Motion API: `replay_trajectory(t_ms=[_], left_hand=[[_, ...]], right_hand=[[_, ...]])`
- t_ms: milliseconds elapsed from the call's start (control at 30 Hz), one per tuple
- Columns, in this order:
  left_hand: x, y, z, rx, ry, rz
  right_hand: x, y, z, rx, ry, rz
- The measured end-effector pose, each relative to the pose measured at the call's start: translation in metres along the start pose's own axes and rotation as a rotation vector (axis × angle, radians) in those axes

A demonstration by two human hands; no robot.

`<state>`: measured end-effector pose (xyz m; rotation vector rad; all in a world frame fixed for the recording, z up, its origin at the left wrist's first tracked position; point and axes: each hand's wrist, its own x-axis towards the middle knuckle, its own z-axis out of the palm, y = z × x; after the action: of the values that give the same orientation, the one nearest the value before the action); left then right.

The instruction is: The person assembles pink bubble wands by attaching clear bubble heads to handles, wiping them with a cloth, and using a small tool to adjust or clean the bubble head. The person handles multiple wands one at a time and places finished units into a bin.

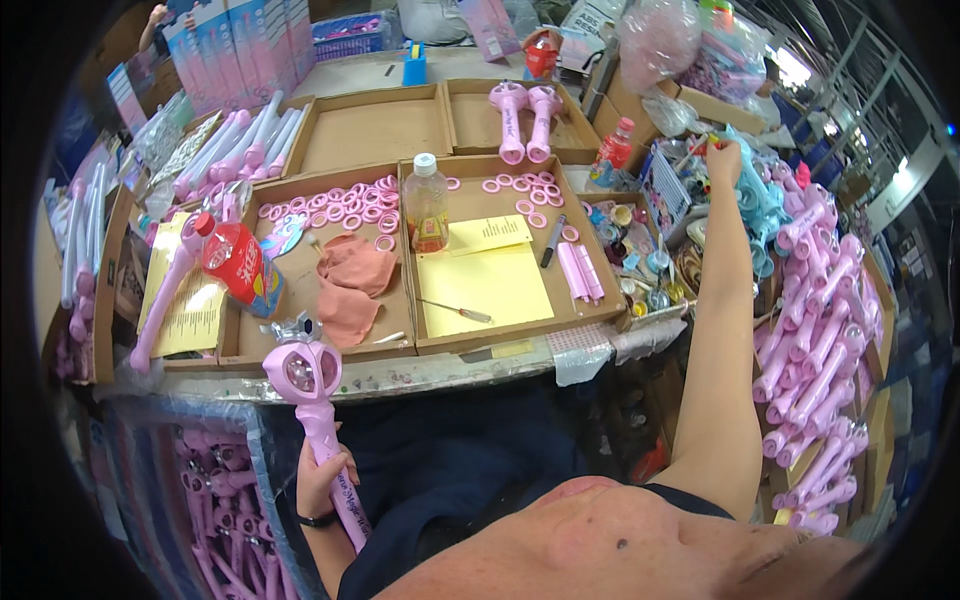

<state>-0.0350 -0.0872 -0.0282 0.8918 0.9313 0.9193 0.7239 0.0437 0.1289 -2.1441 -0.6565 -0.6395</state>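
Note:
A pink toy wand (308, 385) with a caged round head and a silvery crown on top stands tilted upright at the table's front edge. My left hand (325, 478) is wrapped round its handle. My right arm stretches far out to the right. There my right hand (724, 158) is closed, its fingers by a small yellow and red thing too small to name. Light-blue toy parts (757, 200) lie just beside that hand, and a blue-and-white basket (668, 190) is below it to the left.
Cardboard trays (370, 128) hold pink rings (350, 205), a cloth (350, 290), yellow paper (485, 285) and a screwdriver (455, 309). Bottles (240, 265) stand among them. Pink wand parts (815, 330) are heaped at the right. A blue-edged crate (258, 470) of pink wands sits low at the left.

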Motion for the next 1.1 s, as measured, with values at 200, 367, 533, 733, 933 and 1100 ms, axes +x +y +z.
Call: replay_trajectory(t_ms=[200, 367, 533, 733, 933, 1100], left_hand=[[0.025, 0.009, 0.013, 0.002, -0.122, -0.029], [0.044, 0.005, 0.019, 0.004, -0.228, -0.118], [0.065, -0.008, 0.023, -0.18, -0.338, -0.16], [0.08, -0.006, 0.029, -0.269, -0.405, -0.244], [0.079, -0.007, 0.035, -0.319, -0.382, -0.221], [0.082, -0.008, 0.035, -0.315, -0.406, -0.215]], right_hand=[[0.008, 0.031, 0.022, -0.159, -0.24, -0.046], [-0.035, -0.009, -0.019, 0.153, 0.084, -0.314], [-0.203, -0.076, -0.073, 0.547, -0.375, -0.704], [-0.365, -0.132, -0.078, 0.659, -0.774, -1.036], [-0.428, -0.085, -0.096, 0.346, -0.71, -1.054], [-0.431, -0.052, -0.096, 0.357, -0.582, -1.132]])
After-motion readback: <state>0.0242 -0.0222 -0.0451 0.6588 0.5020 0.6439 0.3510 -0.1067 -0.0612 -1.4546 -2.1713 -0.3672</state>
